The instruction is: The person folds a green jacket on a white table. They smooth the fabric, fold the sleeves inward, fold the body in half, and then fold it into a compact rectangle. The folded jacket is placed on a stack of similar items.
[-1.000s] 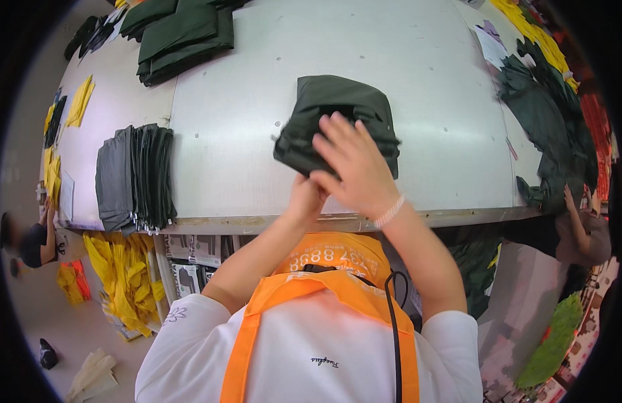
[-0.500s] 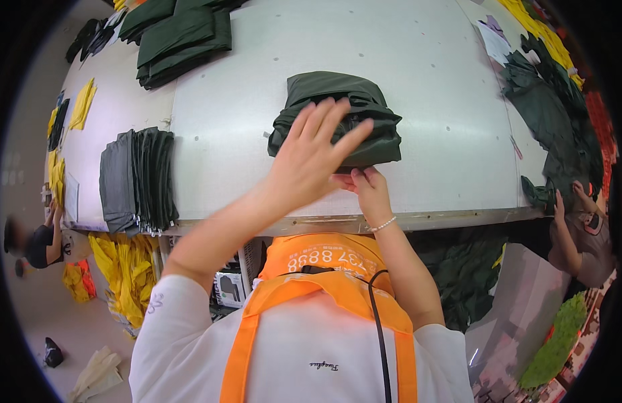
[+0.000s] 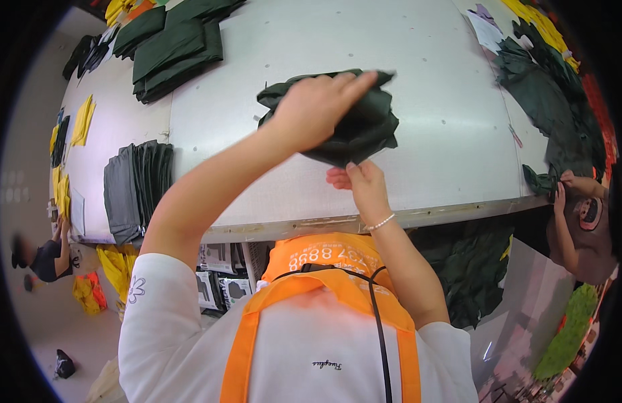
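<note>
In front of me on the table [image 3: 445,161] is a bundle of folded dark green cloth [image 3: 365,127], thin and slightly shiny like rainwear. Its near part gapes into a dark fold. My left hand [image 3: 318,107] reaches across its top, fingers curled over the far edge, gripping a flap that sticks out beyond them. At the near edge, my right hand [image 3: 368,191] pinches the cloth between thumb and forefinger, the other fingers curled below. The left hand and forearm hide the bundle's left part.
A row of folded dark green pieces [image 3: 140,191] stands at the left front. Larger folded green stacks [image 3: 176,57] lie at the far left. At right, a co-worker's hands [image 3: 565,191] handle green cloth [image 3: 543,101]. Another person [image 3: 46,252] stands left, near yellow cloth [image 3: 62,198].
My left hand has moved from hovering open over the bundle to its far edge and taken hold. The bundle's far flap is drawn up and its shape has opened. My right hand keeps its pinch.
</note>
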`<state>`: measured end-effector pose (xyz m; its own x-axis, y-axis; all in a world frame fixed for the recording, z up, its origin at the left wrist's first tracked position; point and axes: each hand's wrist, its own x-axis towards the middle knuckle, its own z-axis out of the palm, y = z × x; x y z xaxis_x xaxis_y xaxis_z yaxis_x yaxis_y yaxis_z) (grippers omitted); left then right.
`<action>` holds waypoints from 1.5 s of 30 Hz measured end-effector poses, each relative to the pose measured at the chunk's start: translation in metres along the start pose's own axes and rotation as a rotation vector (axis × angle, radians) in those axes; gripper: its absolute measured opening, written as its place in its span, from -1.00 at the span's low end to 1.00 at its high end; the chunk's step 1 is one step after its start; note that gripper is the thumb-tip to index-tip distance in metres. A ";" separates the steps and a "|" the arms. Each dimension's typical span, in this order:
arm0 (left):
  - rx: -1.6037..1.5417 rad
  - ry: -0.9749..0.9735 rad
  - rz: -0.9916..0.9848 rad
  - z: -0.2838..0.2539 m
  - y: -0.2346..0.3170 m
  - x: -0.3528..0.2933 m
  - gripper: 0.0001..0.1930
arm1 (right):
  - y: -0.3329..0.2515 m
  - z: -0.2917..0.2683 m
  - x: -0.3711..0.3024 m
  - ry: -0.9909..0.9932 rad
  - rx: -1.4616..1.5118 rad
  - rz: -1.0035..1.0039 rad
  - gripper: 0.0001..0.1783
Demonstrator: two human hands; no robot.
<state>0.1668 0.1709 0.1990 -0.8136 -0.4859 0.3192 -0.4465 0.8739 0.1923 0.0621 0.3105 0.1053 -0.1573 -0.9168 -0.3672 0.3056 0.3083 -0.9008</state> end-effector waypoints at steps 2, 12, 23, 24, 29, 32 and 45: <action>0.335 0.046 0.179 0.032 0.013 -0.021 -0.35 | -0.011 0.000 0.012 0.033 0.012 0.014 -0.76; 0.148 -0.197 0.065 0.022 0.015 -0.040 -0.14 | 0.003 0.004 0.003 0.050 -0.083 0.028 -0.84; 0.011 -0.175 -0.001 0.048 0.025 -0.015 -0.31 | -0.032 -0.015 -0.012 0.355 -1.326 -1.020 -0.72; 0.012 -0.179 0.032 0.051 0.029 -0.009 -0.32 | -0.017 -0.026 0.000 0.255 -1.451 -0.863 -0.77; -0.014 -0.251 0.064 0.072 0.045 -0.003 -0.33 | 0.046 -0.060 0.051 0.073 -1.732 -0.274 -0.79; 0.034 -0.311 0.063 0.088 0.040 -0.014 -0.34 | 0.018 -0.068 0.019 0.092 -1.549 -0.512 -0.81; 0.179 -0.679 0.262 0.132 0.082 -0.015 -0.49 | -0.012 -0.158 0.001 -0.088 -1.810 -0.863 -0.73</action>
<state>0.0930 0.2519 0.0877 -0.9267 -0.1970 -0.3199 -0.2133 0.9769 0.0163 -0.0902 0.3460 0.0793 0.3381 -0.9261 0.1675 -0.9407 -0.3377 0.0314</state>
